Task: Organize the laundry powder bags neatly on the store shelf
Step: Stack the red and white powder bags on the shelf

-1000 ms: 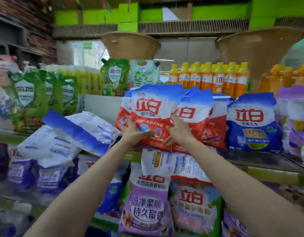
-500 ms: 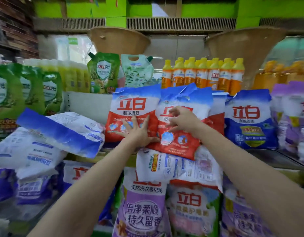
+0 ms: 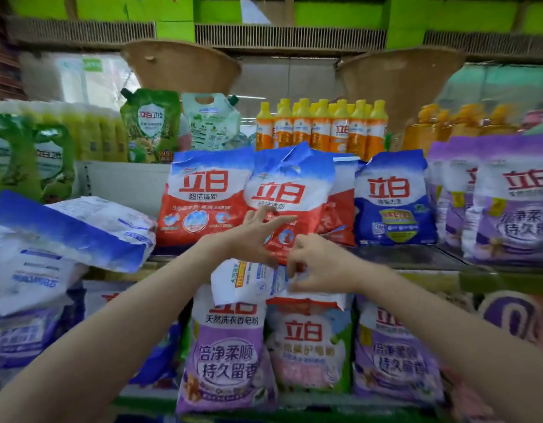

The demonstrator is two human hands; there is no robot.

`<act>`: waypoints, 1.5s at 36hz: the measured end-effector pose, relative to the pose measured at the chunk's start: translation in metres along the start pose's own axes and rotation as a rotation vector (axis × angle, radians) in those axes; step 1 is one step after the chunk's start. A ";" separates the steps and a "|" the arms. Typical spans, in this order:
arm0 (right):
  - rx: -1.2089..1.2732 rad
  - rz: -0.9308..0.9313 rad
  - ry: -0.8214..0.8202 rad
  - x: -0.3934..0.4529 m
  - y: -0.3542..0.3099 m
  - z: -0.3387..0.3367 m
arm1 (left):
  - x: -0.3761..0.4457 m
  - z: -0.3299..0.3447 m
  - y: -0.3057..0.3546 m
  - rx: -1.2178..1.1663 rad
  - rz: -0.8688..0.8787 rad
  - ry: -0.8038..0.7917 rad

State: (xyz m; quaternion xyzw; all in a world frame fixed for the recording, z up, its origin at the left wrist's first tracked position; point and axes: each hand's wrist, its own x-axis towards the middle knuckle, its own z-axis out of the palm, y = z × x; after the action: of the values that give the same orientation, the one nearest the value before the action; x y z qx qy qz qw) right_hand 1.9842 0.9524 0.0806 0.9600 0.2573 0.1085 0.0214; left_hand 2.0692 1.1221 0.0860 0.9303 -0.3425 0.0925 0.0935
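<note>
The right hand (image 3: 317,267) has its fingers curled round the top edge of a white-backed laundry powder bag (image 3: 248,280) that lies crosswise, long axis left to right, over the front lip of the shelf (image 3: 416,257). The left hand (image 3: 258,233) is spread, fingers straight, pressing the lower face of a red-and-blue bag (image 3: 290,190) that stands just above the grip and tilts a little to the right.

Left of the grip, two big bags lie toppled on their sides: a blue-edged white bag (image 3: 80,227) over another white bag (image 3: 28,270). Directly above and left stands an upright red bag (image 3: 206,193), touching the pressed one; to the right a dark blue bag (image 3: 393,199) stands upright, then purple bags (image 3: 508,203). Below the grip, purple bags on the lower shelf (image 3: 227,355) sit under the crosswise bag.

The crosswise bag hangs over the shelf edge, so it probably needs lifting up and back. Bare shelf shows right of the grip, before the dark blue bag; the right hand is nearer.
</note>
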 end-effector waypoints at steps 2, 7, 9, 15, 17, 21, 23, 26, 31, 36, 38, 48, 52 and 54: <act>-0.260 0.027 0.030 -0.008 -0.010 0.020 | -0.001 0.000 0.003 0.086 -0.009 -0.013; -0.405 0.174 0.228 -0.012 -0.019 0.056 | 0.006 0.009 0.005 0.290 -0.007 -0.027; -0.406 0.262 0.159 -0.008 -0.020 0.061 | 0.012 0.011 0.012 0.302 -0.018 -0.015; -0.396 0.309 0.147 0.001 -0.012 0.066 | 0.027 0.005 0.032 0.158 -0.133 0.025; -0.417 0.226 0.255 -0.004 -0.009 0.057 | 0.025 0.001 0.031 0.075 -0.150 0.027; -0.279 0.084 0.393 -0.015 0.004 0.024 | 0.024 -0.007 0.022 0.007 -0.134 0.025; -0.134 0.112 0.413 -0.017 0.020 0.007 | 0.022 -0.010 0.014 -0.016 -0.118 0.035; 0.128 0.112 0.283 -0.019 0.048 -0.020 | 0.019 -0.008 0.001 -0.082 -0.169 0.034; 0.491 0.187 0.401 -0.042 0.096 -0.059 | 0.021 -0.001 0.010 -0.082 -0.170 0.059; 0.967 0.404 0.613 -0.077 0.141 -0.087 | 0.027 0.015 0.011 -0.107 -0.176 0.075; 1.093 0.440 0.687 -0.089 0.156 -0.093 | 0.032 0.023 0.021 -0.078 -0.134 0.080; 1.605 0.561 0.973 -0.068 0.151 -0.095 | 0.083 0.057 0.091 0.125 -0.182 0.295; 1.547 0.633 1.051 -0.055 0.138 -0.089 | 0.100 0.068 0.109 0.105 -0.294 0.385; 1.557 0.666 1.092 -0.053 0.137 -0.087 | 0.101 0.071 0.110 0.107 -0.305 0.387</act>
State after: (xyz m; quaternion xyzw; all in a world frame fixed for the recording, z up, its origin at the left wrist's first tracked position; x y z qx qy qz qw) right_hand 1.9873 0.8060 0.1686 0.5486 -0.0504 0.3358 -0.7640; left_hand 2.0802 0.9604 0.0539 0.9397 -0.1684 0.2718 0.1210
